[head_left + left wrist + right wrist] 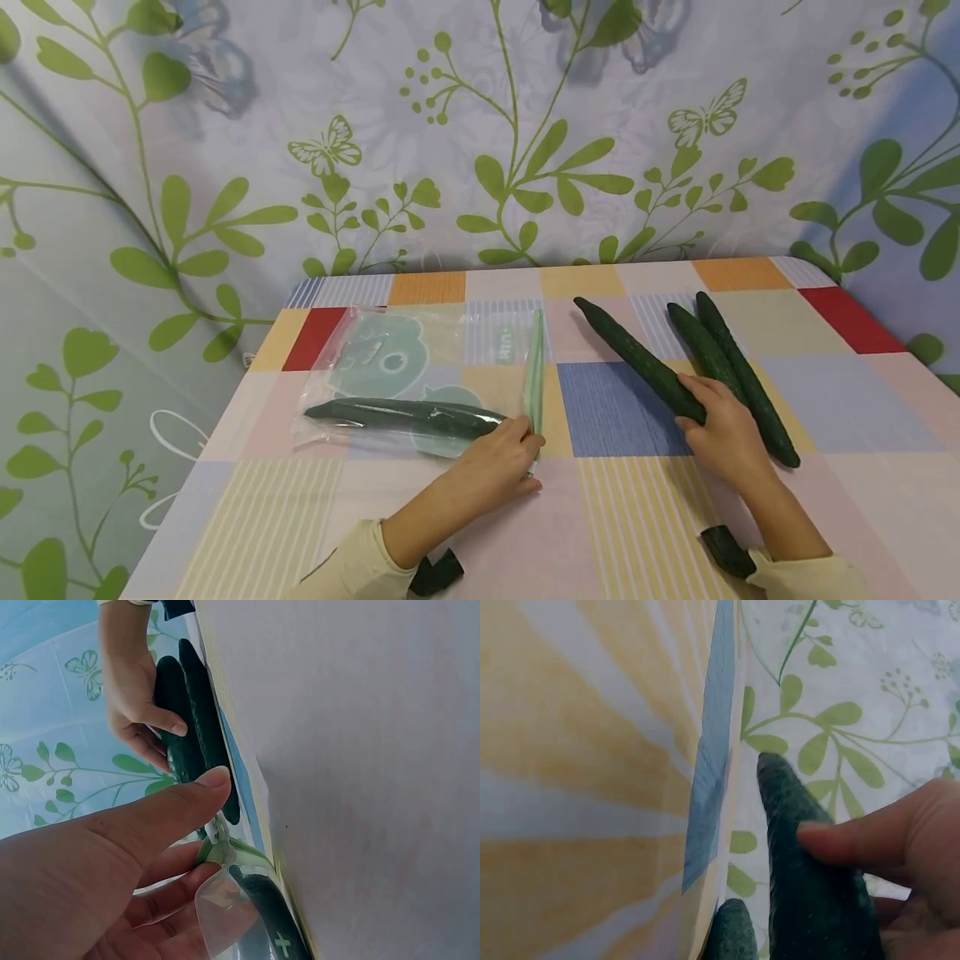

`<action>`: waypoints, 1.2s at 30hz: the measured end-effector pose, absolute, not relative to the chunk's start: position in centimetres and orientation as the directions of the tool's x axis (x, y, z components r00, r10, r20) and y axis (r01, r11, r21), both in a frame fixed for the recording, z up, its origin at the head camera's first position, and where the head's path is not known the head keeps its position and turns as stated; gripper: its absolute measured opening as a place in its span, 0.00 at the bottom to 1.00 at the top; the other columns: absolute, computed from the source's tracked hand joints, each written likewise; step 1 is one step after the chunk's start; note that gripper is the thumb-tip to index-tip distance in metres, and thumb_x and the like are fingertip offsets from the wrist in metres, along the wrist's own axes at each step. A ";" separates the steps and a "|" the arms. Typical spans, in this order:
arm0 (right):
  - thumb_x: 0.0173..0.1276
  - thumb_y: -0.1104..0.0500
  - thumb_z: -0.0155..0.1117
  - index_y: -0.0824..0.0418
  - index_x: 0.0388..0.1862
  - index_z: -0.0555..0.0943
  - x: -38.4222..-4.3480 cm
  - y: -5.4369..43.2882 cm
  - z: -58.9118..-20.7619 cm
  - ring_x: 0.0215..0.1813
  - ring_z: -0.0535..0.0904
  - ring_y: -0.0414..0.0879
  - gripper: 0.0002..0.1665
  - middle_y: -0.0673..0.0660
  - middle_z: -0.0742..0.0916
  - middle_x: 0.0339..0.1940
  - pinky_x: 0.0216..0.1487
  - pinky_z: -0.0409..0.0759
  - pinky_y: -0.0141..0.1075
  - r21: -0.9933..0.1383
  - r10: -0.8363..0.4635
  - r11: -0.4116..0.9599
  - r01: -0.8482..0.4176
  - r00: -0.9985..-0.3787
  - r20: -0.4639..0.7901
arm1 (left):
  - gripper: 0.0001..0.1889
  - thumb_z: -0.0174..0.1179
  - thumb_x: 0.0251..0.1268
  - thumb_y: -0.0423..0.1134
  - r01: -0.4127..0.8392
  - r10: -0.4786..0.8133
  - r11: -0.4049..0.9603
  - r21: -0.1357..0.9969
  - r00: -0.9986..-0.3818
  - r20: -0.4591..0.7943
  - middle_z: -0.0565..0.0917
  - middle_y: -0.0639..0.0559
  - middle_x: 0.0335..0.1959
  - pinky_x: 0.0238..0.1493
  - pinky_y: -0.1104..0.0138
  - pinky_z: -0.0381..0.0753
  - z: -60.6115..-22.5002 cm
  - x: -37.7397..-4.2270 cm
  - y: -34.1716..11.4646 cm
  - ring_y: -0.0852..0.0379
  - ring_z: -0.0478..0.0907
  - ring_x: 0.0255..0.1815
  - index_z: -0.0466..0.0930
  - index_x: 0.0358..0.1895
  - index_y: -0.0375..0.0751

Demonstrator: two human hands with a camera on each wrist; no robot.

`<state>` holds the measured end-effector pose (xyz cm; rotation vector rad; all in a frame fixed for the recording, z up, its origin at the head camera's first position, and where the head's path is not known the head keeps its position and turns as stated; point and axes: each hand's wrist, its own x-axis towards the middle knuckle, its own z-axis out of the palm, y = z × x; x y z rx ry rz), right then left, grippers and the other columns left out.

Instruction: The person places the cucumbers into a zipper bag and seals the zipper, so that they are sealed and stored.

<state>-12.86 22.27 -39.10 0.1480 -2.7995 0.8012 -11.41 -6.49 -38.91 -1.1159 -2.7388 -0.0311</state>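
Note:
A clear zip bag [378,346] with pale green print lies flat on the left half of the table, its green-edged opening facing right. Inside it, one dark green cucumber [405,415] stretches along the near side. My left hand [491,462] pinches the bag's opening at the near corner; the left wrist view shows the bag's edge [217,851] by the thumb and fingers. On the right, my right hand [723,433] grips the near end of a second cucumber [633,354], whose tip points away and left. The thumb lies along it in the right wrist view.
Two more cucumbers [701,350] [750,387] lie side by side just right of my right hand. A patchwork-patterned cloth [637,508] covers the table. Behind it hangs a leaf-print curtain [420,167]. A small dark block [727,550] sits at the right wrist.

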 end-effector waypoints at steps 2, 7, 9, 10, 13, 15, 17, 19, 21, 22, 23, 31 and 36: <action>0.53 0.70 0.62 0.71 0.62 0.66 -12.8 22.5 -39.1 0.55 0.66 0.72 0.35 0.73 0.70 0.58 0.47 0.67 0.62 -0.524 -0.058 0.834 -0.176 -0.970 0.234 | 0.23 0.67 0.47 0.51 0.695 0.691 0.717 -0.055 -0.699 0.184 0.72 0.55 0.37 0.33 0.80 0.73 -38.9 -11.4 -6.6 0.63 0.71 0.38 0.79 0.46 0.44; 0.53 0.70 0.63 0.69 0.62 0.67 -12.6 23.3 -39.0 0.56 0.66 0.72 0.35 0.70 0.71 0.59 0.44 0.69 0.61 -0.540 -0.144 0.807 -0.240 -0.966 0.214 | 0.22 0.67 0.48 0.51 0.699 0.695 0.713 -0.060 -0.693 0.192 0.72 0.55 0.37 0.33 0.80 0.73 -38.9 -11.4 -6.6 0.63 0.70 0.37 0.79 0.45 0.44; 0.52 0.70 0.64 0.68 0.62 0.68 -12.6 23.5 -39.0 0.57 0.66 0.71 0.35 0.69 0.72 0.58 0.45 0.68 0.61 -0.538 -0.179 0.798 -0.271 -0.959 0.218 | 0.22 0.67 0.48 0.52 0.698 0.694 0.714 -0.060 -0.694 0.193 0.72 0.55 0.37 0.33 0.80 0.73 -38.9 -11.5 -6.6 0.63 0.70 0.37 0.79 0.45 0.44; 0.51 0.70 0.65 0.68 0.61 0.68 -12.6 23.5 -38.9 0.57 0.66 0.71 0.35 0.69 0.72 0.58 0.46 0.68 0.61 -0.537 -0.192 0.794 -0.285 -0.956 0.223 | 0.22 0.67 0.48 0.52 0.697 0.693 0.714 -0.061 -0.693 0.195 0.72 0.55 0.36 0.34 0.79 0.73 -38.9 -11.5 -6.6 0.63 0.70 0.37 0.79 0.45 0.44; 0.50 0.69 0.67 0.67 0.60 0.69 -12.6 23.7 -38.7 0.57 0.67 0.70 0.36 0.68 0.73 0.58 0.45 0.68 0.61 -0.523 -0.224 0.789 -0.323 -0.943 0.245 | 0.22 0.67 0.48 0.52 0.695 0.691 0.716 -0.063 -0.694 0.203 0.72 0.55 0.36 0.35 0.79 0.74 -39.0 -11.6 -6.6 0.63 0.71 0.37 0.79 0.45 0.44; 0.49 0.69 0.68 0.66 0.60 0.70 -12.4 24.0 -38.6 0.57 0.67 0.70 0.36 0.68 0.73 0.58 0.44 0.68 0.61 -0.521 -0.233 0.787 -0.332 -0.940 0.248 | 0.23 0.67 0.48 0.52 0.694 0.689 0.717 -0.060 -0.694 0.207 0.71 0.55 0.36 0.35 0.78 0.74 -39.1 -11.6 -6.6 0.63 0.71 0.37 0.79 0.45 0.44; 0.48 0.69 0.68 0.66 0.60 0.70 -12.3 24.4 -38.4 0.57 0.67 0.70 0.37 0.68 0.73 0.58 0.44 0.67 0.62 -0.525 -0.236 0.784 -0.332 -0.941 0.243 | 0.23 0.66 0.48 0.52 0.695 0.690 0.716 -0.059 -0.694 0.207 0.71 0.55 0.36 0.34 0.79 0.74 -39.1 -11.7 -6.6 0.63 0.70 0.37 0.79 0.46 0.44; 0.48 0.69 0.69 0.66 0.60 0.70 -12.1 24.8 -38.3 0.57 0.67 0.71 0.37 0.69 0.73 0.58 0.44 0.66 0.62 -0.533 -0.233 0.782 -0.324 -0.944 0.232 | 0.23 0.66 0.48 0.52 0.696 0.690 0.716 -0.058 -0.694 0.205 0.71 0.55 0.36 0.35 0.79 0.73 -39.1 -11.7 -6.6 0.63 0.70 0.37 0.79 0.46 0.44; 0.48 0.69 0.69 0.66 0.61 0.70 -12.0 25.3 -38.2 0.57 0.66 0.71 0.37 0.69 0.73 0.58 0.45 0.65 0.63 -0.546 -0.229 0.776 -0.314 -0.948 0.220 | 0.23 0.66 0.48 0.52 0.695 0.690 0.716 -0.057 -0.694 0.205 0.72 0.55 0.37 0.35 0.79 0.73 -39.1 -11.8 -6.6 0.63 0.71 0.37 0.79 0.46 0.44; 0.48 0.69 0.69 0.66 0.60 0.70 -12.0 25.5 -38.2 0.57 0.65 0.71 0.37 0.69 0.73 0.58 0.45 0.64 0.63 -0.551 -0.228 0.773 -0.314 -0.949 0.220 | 0.23 0.66 0.48 0.52 0.696 0.690 0.716 -0.057 -0.694 0.206 0.72 0.55 0.37 0.35 0.79 0.73 -39.0 -11.8 -6.7 0.63 0.71 0.37 0.79 0.46 0.44; 0.48 0.70 0.69 0.66 0.60 0.70 -11.9 25.6 -38.1 0.57 0.65 0.71 0.37 0.69 0.73 0.58 0.46 0.64 0.62 -0.555 -0.229 0.770 -0.315 -0.948 0.220 | 0.23 0.66 0.48 0.52 0.696 0.690 0.716 -0.059 -0.693 0.207 0.72 0.55 0.37 0.35 0.79 0.74 -39.0 -11.7 -6.7 0.62 0.71 0.37 0.79 0.46 0.44; 0.45 0.66 0.72 0.54 0.57 0.75 -12.0 25.8 -38.7 0.53 0.56 0.12 0.36 0.51 0.78 0.53 0.43 0.62 0.15 -0.534 -0.281 0.747 -0.396 -0.916 0.285 | 0.23 0.66 0.48 0.52 0.694 0.687 0.717 -0.064 -0.688 0.233 0.71 0.55 0.37 0.34 0.79 0.74 -39.0 -11.6 -6.9 0.62 0.71 0.37 0.79 0.46 0.44; 0.48 0.61 0.71 0.56 0.58 0.74 -12.3 24.6 -38.9 0.56 0.63 0.21 0.34 0.59 0.77 0.57 0.49 0.75 0.44 -0.571 -0.333 0.725 -0.385 -0.922 0.200 | 0.23 0.66 0.48 0.52 0.697 0.691 0.714 -0.062 -0.689 0.218 0.71 0.55 0.37 0.33 0.79 0.73 -39.0 -11.6 -6.7 0.62 0.71 0.37 0.79 0.46 0.44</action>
